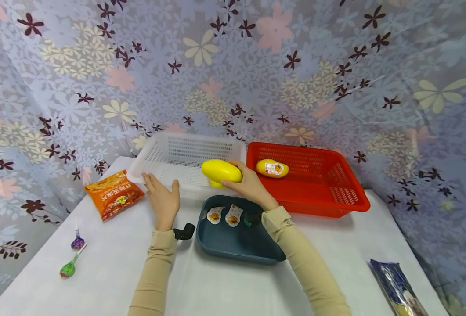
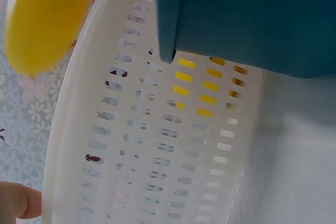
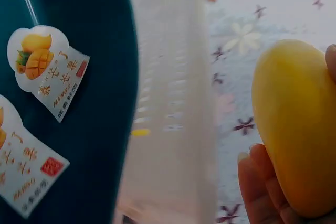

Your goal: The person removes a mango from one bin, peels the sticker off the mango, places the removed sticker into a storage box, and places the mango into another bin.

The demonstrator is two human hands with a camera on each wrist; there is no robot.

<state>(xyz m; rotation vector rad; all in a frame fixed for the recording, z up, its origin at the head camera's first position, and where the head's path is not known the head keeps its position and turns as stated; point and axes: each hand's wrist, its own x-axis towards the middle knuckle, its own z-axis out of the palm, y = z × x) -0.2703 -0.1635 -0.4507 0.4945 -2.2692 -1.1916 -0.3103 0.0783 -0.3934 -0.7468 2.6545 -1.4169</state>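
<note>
Beige sleeves (image 1: 149,276), hands (image 1: 164,202) apart, mango (image 1: 222,170) in the right (image 1: 253,185)

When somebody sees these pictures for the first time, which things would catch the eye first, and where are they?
Probably the bright yellow mango, held in the person's right hand over the white basket. Next, the red basket beside it would likely stand out, with a labelled mango lying near its left end.
</note>
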